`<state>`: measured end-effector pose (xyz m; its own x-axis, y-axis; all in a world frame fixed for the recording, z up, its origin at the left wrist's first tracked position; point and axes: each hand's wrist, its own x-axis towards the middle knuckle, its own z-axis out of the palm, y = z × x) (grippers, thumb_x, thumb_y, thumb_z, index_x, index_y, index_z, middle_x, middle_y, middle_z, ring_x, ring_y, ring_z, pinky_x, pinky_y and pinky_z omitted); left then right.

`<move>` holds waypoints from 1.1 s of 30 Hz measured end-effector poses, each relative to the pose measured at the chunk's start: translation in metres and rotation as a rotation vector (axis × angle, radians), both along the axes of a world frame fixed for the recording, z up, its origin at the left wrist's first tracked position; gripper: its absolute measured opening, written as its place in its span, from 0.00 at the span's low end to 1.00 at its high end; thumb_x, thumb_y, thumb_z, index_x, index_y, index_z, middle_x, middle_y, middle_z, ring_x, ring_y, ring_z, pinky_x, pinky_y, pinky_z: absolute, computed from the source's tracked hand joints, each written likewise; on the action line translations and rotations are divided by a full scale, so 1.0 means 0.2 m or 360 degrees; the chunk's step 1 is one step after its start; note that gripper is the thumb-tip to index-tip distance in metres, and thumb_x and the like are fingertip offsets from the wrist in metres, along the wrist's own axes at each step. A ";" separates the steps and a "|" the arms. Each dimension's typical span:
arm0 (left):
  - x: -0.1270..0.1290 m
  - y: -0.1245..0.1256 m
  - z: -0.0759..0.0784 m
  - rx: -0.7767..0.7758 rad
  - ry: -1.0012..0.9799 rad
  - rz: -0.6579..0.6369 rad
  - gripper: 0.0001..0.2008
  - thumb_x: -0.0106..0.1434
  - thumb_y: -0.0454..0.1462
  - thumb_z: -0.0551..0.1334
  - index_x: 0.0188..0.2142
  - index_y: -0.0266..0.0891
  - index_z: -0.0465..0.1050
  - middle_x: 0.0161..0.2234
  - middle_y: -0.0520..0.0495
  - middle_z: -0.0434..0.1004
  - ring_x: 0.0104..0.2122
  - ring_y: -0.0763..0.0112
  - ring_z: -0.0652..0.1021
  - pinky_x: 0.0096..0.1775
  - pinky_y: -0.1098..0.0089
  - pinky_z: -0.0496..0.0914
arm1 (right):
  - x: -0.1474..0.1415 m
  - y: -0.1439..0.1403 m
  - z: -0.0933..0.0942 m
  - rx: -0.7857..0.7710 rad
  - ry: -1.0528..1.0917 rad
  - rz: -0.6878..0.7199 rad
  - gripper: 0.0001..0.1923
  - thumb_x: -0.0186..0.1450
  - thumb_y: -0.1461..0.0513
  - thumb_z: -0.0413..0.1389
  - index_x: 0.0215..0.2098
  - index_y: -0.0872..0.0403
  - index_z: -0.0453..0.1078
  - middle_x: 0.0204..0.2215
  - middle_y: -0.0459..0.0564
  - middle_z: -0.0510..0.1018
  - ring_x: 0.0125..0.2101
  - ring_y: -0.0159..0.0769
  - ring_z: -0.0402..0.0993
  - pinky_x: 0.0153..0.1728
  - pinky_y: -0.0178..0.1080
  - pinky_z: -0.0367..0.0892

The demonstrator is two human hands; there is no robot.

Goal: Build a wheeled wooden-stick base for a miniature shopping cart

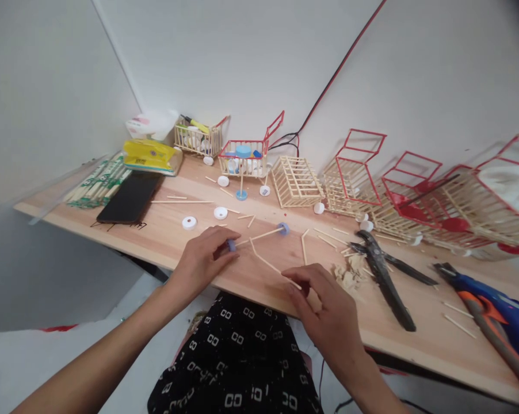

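My left hand (208, 257) pinches a blue bottle cap (231, 245) fixed on the near end of a thin wooden stick (263, 235). A second blue cap (283, 229) sits on that stick's far end. In my right hand (322, 296) is a bent wooden stick (270, 264), held between thumb and fingers. Its far tip meets or nearly meets the capped stick; whether they are joined I cannot tell. Another bent stick (304, 247) lies on the table just beyond my right hand. Two white caps with centre holes, one of them a white cap (189, 222), lie beyond my left hand.
Several small stick-built carts, one a red-trimmed cart (244, 158), line the wall. Pliers (384, 276) and a blue glue gun (492, 293) lie at right. At left are a black phone (130, 198), wrapped stick bundles (95, 184) and a yellow packet (151, 155). Loose stick pieces are scattered about.
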<state>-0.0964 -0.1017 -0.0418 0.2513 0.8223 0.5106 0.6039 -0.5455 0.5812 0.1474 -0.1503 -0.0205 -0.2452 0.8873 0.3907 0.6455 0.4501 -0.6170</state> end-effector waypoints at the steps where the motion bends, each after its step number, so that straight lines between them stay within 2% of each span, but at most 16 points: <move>1: 0.00 0.00 0.00 0.0001 0.0001 0.0000 0.13 0.60 0.34 0.64 0.45 0.41 0.70 0.40 0.47 0.76 0.38 0.70 0.76 0.40 0.67 0.72 | -0.01 0.01 -0.01 -0.0036 0.0114 0.0021 0.06 0.65 0.63 0.54 0.40 0.50 0.70 0.32 0.46 0.73 0.31 0.31 0.70 0.33 0.34 0.66; 5: 0.01 0.00 0.01 -0.0006 0.0022 -0.0014 0.13 0.61 0.34 0.64 0.46 0.41 0.71 0.42 0.46 0.76 0.42 0.69 0.76 0.42 0.66 0.72 | -0.06 0.05 -0.05 -0.0263 0.0644 0.0073 0.08 0.65 0.60 0.55 0.42 0.52 0.70 0.32 0.47 0.71 0.33 0.32 0.70 0.34 0.33 0.69; 8: 0.00 0.00 0.01 -0.0031 0.0039 -0.0025 0.13 0.61 0.35 0.64 0.46 0.41 0.71 0.41 0.47 0.76 0.41 0.69 0.76 0.42 0.67 0.71 | -0.10 0.08 -0.05 -0.0433 0.0779 0.0091 0.12 0.64 0.59 0.56 0.46 0.52 0.70 0.31 0.46 0.69 0.33 0.31 0.69 0.33 0.32 0.69; 12: 0.00 0.00 0.02 -0.0084 0.0044 -0.0042 0.13 0.60 0.35 0.64 0.45 0.41 0.71 0.41 0.47 0.77 0.39 0.70 0.76 0.41 0.67 0.71 | -0.13 0.11 -0.03 -0.0482 0.0555 0.0128 0.14 0.65 0.60 0.55 0.49 0.48 0.70 0.34 0.46 0.70 0.34 0.31 0.69 0.35 0.33 0.68; 17: 0.00 0.01 0.01 -0.0123 0.0023 -0.0045 0.12 0.59 0.35 0.65 0.44 0.40 0.72 0.40 0.48 0.77 0.40 0.70 0.76 0.41 0.68 0.71 | -0.14 0.17 0.00 -0.0325 0.0230 0.0186 0.15 0.66 0.61 0.54 0.51 0.49 0.69 0.42 0.48 0.74 0.37 0.31 0.71 0.39 0.35 0.68; 21: -0.01 0.01 0.01 -0.0124 -0.0016 -0.0079 0.12 0.60 0.34 0.65 0.44 0.40 0.72 0.41 0.48 0.77 0.41 0.70 0.76 0.43 0.69 0.71 | -0.13 0.19 -0.01 -0.0154 0.0031 0.0235 0.14 0.68 0.61 0.51 0.51 0.50 0.70 0.43 0.49 0.75 0.41 0.33 0.72 0.43 0.36 0.68; 26: -0.01 0.02 0.01 -0.0133 -0.0028 -0.0137 0.11 0.61 0.34 0.63 0.44 0.41 0.73 0.42 0.48 0.76 0.42 0.70 0.75 0.43 0.69 0.71 | -0.13 0.19 -0.04 0.0010 -0.0129 0.0316 0.15 0.69 0.60 0.49 0.51 0.53 0.69 0.45 0.53 0.75 0.46 0.37 0.70 0.48 0.40 0.67; 33: 0.00 0.02 0.02 -0.0090 -0.0016 -0.0133 0.11 0.62 0.35 0.62 0.45 0.41 0.73 0.41 0.46 0.77 0.42 0.69 0.76 0.43 0.67 0.72 | -0.13 0.19 -0.05 0.0083 -0.0262 0.0362 0.17 0.70 0.60 0.47 0.54 0.55 0.66 0.47 0.55 0.73 0.48 0.39 0.69 0.49 0.45 0.68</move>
<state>-0.0965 -0.0983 -0.0382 0.3157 0.8261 0.4668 0.5517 -0.5601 0.6180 0.1222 -0.1115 -0.0299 -0.4996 0.7819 0.3729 0.6138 0.6233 -0.4845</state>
